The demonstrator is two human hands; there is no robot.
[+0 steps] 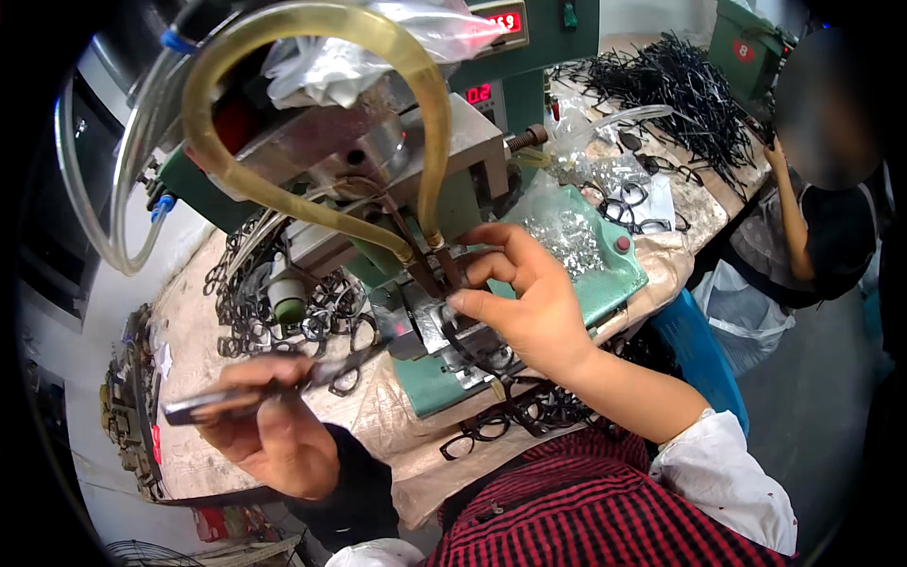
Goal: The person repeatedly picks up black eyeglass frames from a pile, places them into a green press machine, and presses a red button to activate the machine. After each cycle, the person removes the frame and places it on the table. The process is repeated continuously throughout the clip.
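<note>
My left hand [274,435] is closed round a long, slim dark tool [231,402] with a shiny edge. Motion blurs it, and its thin tip points toward the machine's work spot. My right hand [529,307] reaches in under the machine's head, thumb and forefinger pinched together beside the metal block [439,269] where the yellowish hose ends. What lies between those fingertips is hidden. Just below them, a black eyeglass frame [487,354] sits at the metal fixture [435,331] on the green machine base [435,387].
Black eyeglass frames [331,312] lie heaped left of the machine, with more frames [534,411] along the front edge. Small shiny parts [567,241] sit on the base's right. Farther right are piled black temples [680,90], a blue bin [704,350] and another person [803,222].
</note>
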